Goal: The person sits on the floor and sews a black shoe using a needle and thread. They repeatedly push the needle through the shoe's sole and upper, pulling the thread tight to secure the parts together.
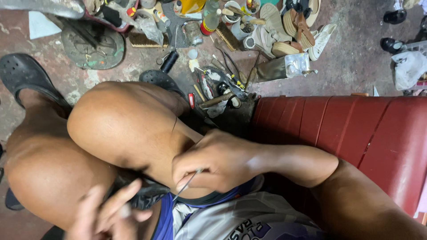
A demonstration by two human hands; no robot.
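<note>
My right hand (218, 162) rests against my raised knee (120, 120) and pinches a thin metal needle or awl (189, 183) that points down to the left. A fine thread (174, 126) runs up from it across my thigh. My left hand (106, 213) is blurred at the bottom edge, fingers curled around a dark shoe part (142, 195) wedged between my legs. What exactly it grips is hard to tell.
A red plastic seat (356, 129) is at my right. Black clogs (26, 73) sit on the stained concrete floor. Ahead lie scattered tools, a hammer (218, 100), brushes, bottles (209, 20), glue tins, sandals and shoe soles (293, 26).
</note>
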